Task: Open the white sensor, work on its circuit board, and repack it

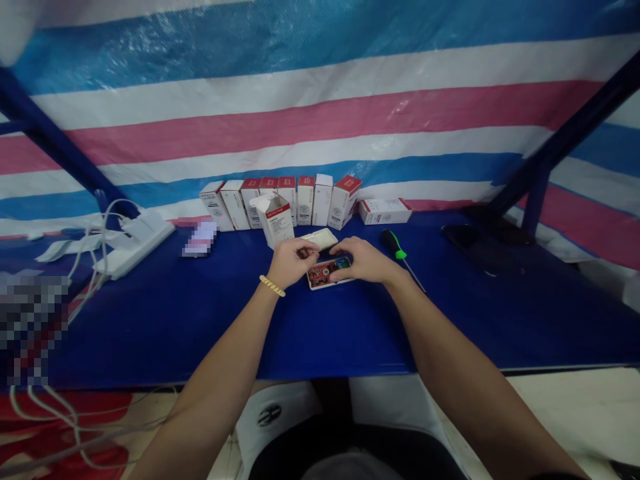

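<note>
An opened white device (323, 274) with a red circuit board and a blue-green part lies on the blue table. My left hand (294, 261), with a yellow band on its wrist, is pinched at the device's upper left; what its fingers hold is too small to name. Across the device's right end curves my right hand (364, 259), thumb on the board side and fingers at the far edge. A white cover (323, 238) lies just beyond the device, partly behind my left hand.
An open box (275, 221) stands behind my left hand, before a row of white and red boxes (305, 200). One box (385, 211) lies flat. Right are a screwdriver (395, 245) and dark phone (463, 235); left, a power strip (135, 250) with cables.
</note>
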### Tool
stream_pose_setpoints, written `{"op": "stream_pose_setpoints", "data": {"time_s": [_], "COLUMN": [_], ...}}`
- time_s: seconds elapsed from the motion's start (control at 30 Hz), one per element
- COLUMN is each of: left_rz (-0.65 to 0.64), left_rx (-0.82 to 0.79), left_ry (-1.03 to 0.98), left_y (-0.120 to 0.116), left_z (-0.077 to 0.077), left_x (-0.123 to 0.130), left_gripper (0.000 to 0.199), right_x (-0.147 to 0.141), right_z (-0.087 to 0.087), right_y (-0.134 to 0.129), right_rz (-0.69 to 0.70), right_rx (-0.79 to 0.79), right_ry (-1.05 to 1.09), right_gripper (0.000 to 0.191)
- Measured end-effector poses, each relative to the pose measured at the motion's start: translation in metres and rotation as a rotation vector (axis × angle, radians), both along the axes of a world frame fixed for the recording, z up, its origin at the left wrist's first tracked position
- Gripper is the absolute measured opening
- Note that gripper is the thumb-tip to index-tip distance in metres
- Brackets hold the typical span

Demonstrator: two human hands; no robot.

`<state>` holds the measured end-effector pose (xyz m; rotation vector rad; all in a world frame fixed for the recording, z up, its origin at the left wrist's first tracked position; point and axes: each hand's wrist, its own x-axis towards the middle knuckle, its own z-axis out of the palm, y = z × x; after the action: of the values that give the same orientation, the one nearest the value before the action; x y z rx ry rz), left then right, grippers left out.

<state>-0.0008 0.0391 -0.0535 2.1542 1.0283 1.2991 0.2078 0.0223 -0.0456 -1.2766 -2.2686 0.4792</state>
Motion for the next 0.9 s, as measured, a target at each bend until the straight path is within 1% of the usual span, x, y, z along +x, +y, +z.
{"op": "stream_pose_setpoints", "data": {"time_s": [0.07,0.1,0.27,0.37,0.47,0.57,0.67,0.73,0.83,0.87,0.9], "left_rz": [-0.007,-0.013,-0.077,-0.119,-0.132,-0.143,-0.176,-0.192,-0.177,-0.171,-0.168], "left_rx": [-0.006,-0.007,-0.079,-0.129,-0.125,-0.132,-0.168,-0.181,-0.155,-0.143,-0.133], "left_ry": [-0.026,-0.021,0.090,0.115,0.123,0.121,0.099,0.104,0.142,0.155,0.167], "left_y": [0.000,0.000,0.000,0.000,0.000,0.000,0.000,-0.001,-0.003,-0.004,-0.005], "left_z": [-0.001,-0.001,0.002,0.001,0.000,-0.001,-0.002,-0.003,-0.003,-0.003,-0.003], "left_x": [0.001,0.001,-0.002,-0.003,-0.003,-0.002,-0.002,-0.002,0.000,0.001,0.001], "left_gripper": [0.015,0.016,0.002,0.005,0.005,0.006,0.023,0.035,0.045,0.046,0.047], "right_x": [0.002,0.003,0.002,0.000,-0.001,0.000,0.001,-0.001,-0.008,-0.011,-0.013], "right_z": [0.000,0.001,0.003,0.003,0.001,-0.001,-0.002,0.001,0.004,0.005,0.005], "right_y": [0.001,0.001,0.000,-0.001,0.001,0.002,0.001,-0.001,-0.005,-0.005,-0.006], "right_rz": [0.008,0.017,0.046,0.023,0.024,0.033,0.038,0.023,-0.027,-0.030,-0.022], "right_rx": [-0.038,-0.056,-0.143,-0.161,-0.166,-0.154,-0.137,-0.100,0.001,0.034,0.060], "right_ry": [-0.042,-0.058,-0.152,-0.197,-0.219,-0.192,-0.132,-0.030,0.180,0.218,0.232], "right_gripper": [0.062,0.064,0.077,0.075,0.069,0.068,0.067,0.058,0.023,0.014,0.010]}}
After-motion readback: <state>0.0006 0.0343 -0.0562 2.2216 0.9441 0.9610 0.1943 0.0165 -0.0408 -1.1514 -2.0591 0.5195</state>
